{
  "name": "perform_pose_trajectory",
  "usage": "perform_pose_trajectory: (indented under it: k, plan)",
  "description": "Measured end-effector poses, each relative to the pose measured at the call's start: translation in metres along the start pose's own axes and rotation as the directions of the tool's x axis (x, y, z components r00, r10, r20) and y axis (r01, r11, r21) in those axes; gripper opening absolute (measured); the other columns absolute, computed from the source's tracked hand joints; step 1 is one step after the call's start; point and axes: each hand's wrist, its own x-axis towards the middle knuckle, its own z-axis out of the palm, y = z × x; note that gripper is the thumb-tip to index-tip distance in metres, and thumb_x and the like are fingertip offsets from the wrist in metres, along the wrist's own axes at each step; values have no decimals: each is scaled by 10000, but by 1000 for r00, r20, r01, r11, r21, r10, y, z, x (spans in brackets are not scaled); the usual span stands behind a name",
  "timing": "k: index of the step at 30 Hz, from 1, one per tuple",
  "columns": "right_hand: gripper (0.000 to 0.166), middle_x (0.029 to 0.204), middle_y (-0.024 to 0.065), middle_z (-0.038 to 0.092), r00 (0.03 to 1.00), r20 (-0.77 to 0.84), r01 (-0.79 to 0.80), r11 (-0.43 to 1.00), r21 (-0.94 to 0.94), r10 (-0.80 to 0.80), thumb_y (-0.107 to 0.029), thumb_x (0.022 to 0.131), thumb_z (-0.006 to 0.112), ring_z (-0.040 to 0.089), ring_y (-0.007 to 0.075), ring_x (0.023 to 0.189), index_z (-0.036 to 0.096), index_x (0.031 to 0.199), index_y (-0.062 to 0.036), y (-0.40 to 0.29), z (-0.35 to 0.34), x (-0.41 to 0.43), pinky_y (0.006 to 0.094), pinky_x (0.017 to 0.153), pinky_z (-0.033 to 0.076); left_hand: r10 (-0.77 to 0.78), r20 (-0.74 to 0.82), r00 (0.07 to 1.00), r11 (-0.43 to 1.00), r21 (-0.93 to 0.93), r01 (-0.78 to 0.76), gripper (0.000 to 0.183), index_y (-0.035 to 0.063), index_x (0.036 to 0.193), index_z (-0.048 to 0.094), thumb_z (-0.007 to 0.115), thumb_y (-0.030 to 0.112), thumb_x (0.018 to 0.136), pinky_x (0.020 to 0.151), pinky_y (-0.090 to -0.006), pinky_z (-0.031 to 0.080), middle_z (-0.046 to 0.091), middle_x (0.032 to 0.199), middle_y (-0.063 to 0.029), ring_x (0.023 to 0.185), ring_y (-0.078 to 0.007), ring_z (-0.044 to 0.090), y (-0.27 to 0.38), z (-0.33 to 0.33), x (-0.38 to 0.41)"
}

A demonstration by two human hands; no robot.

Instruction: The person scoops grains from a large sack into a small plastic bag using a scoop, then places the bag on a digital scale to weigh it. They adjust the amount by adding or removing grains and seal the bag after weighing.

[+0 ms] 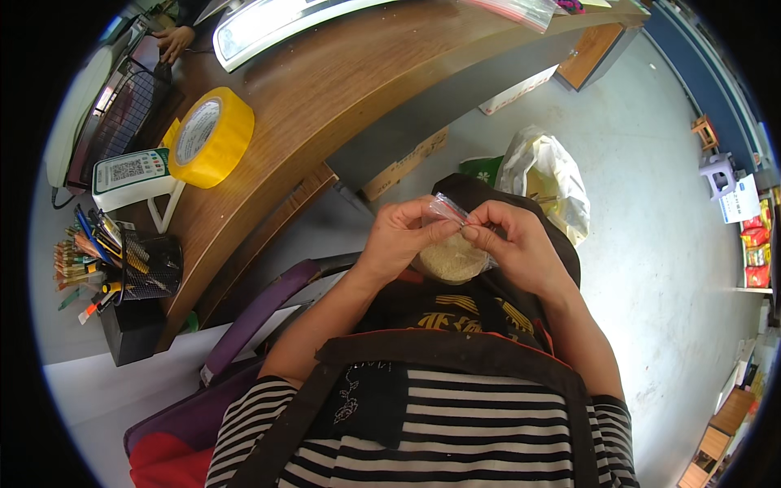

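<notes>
Above my lap I hold a small clear zip-lock bag [453, 259] with a red strip along its top. Pale, fine grains fill its lower part. My left hand [406, 229] pinches the top edge from the left between thumb and forefinger. My right hand [509, 238] grips the same edge from the right, its fingertips close to the left thumb. Whether the seal between them is closed cannot be made out. Beneath the bag lies my dark apron [470, 317] with yellow lettering.
A curved wooden desk [317, 97] runs along the left, bearing a yellow tape roll [229, 143], a mesh pen holder [152, 268] and more plastic bags [518, 11]. Past my knees stands a white plastic sack [570, 177]. Another person's hand [175, 43] rests at upper left. A purple chair armrest [262, 311] is beside me.
</notes>
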Motion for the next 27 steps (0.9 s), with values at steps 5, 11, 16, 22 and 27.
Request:
perform_pose_trajectory:
  k: [5, 11, 16, 22, 27]
  plan:
    - [132, 768, -12, 571, 998, -13, 59, 997, -39, -60, -118, 897, 651, 486, 61, 723, 603, 876, 3, -6, 4, 0, 226, 663, 415, 56, -29, 998, 998, 9, -56, 126, 11, 991, 690, 678, 60, 875, 797, -237, 472, 673, 939, -18, 862, -80, 600, -6, -3, -1]
    - [134, 775, -15, 573, 997, -42, 57, 998, -21, -58, -125, 891, 654, 492, 58, 741, 604, 874, -2, 0, 4, 0, 220, 685, 416, 0, -42, 999, 1000, 9, 0, 150, 1, 985, 688, 646, 128, 917, 802, -240, 477, 673, 964, -28, 889, -84, 603, -5, 0, -4]
    - [133, 788, -13, 596, 999, -39, 3, 1000, 11, -2, -137, 886, 664, 509, 50, 756, 625, 882, -10, 1, -1, -2, 216, 700, 422, -62, -79, 995, 993, 93, 69, 215, -3, 967, 696, 616, 196, 946, 769, -239, 504, 701, 904, -27, 838, -83, 628, -15, -6, -10]
    - [128, 775, -13, 605, 998, -56, 32, 999, -42, -34, -132, 881, 663, 515, 51, 737, 626, 873, -10, -13, 5, 2, 215, 691, 425, -29, -94, 995, 989, 139, 42, 201, -12, 951, 698, 639, 180, 932, 744, -213, 464, 678, 838, 6, 780, -48, 580, -4, 4, -10]
    - [112, 781, -16, 602, 997, -76, 5, 999, -33, -8, -108, 876, 658, 502, 56, 722, 609, 847, -11, -21, 4, -10, 219, 678, 419, -34, -59, 998, 982, 186, 44, 234, -32, 944, 696, 604, 183, 952, 757, -242, 516, 710, 846, -59, 805, -103, 649, 14, 15, -19]
